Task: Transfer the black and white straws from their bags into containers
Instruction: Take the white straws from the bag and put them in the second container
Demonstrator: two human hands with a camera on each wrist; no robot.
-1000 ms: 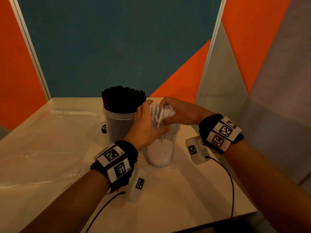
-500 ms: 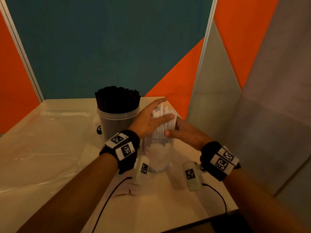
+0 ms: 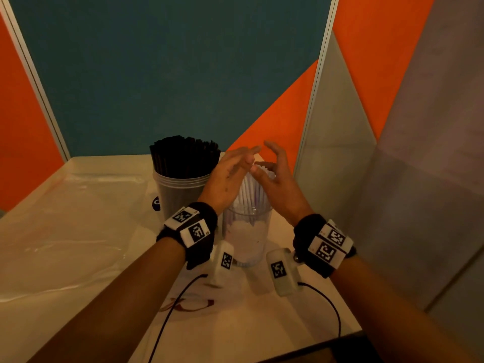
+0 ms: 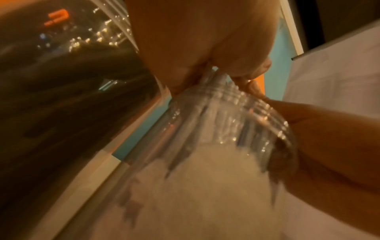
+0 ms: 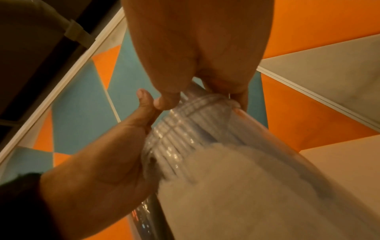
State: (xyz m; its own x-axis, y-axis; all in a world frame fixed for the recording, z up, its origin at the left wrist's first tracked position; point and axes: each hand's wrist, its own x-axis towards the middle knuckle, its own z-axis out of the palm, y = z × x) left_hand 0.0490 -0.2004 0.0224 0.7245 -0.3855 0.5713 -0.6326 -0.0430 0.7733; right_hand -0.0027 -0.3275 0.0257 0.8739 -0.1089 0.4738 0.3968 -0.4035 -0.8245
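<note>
White straws (image 3: 252,190) stand bunched in a clear container (image 3: 246,239) near the table's right side. My left hand (image 3: 227,177) lies against the bundle's left side with straight fingers. On the bundle's right my right hand (image 3: 278,179) cups the tops, fingers loosely curved. The thumbs nearly meet in front of the straw tops. Neither hand closes on anything. In the left wrist view the container (image 4: 216,129) is blurred below my palm. The right wrist view shows its ribbed rim (image 5: 197,116) between both hands. Black straws (image 3: 184,157) fill a second clear container (image 3: 178,197) just to the left.
Crumpled clear plastic bags (image 3: 78,205) lie across the left half of the table (image 3: 235,323). Grey and orange wall panels (image 3: 340,153) stand close on the right. Wrist camera cables (image 3: 167,320) trail toward the front edge.
My right hand rose from the container's side to the straw tops. My left hand stayed on the bundle's left. The head view shifted slightly.
</note>
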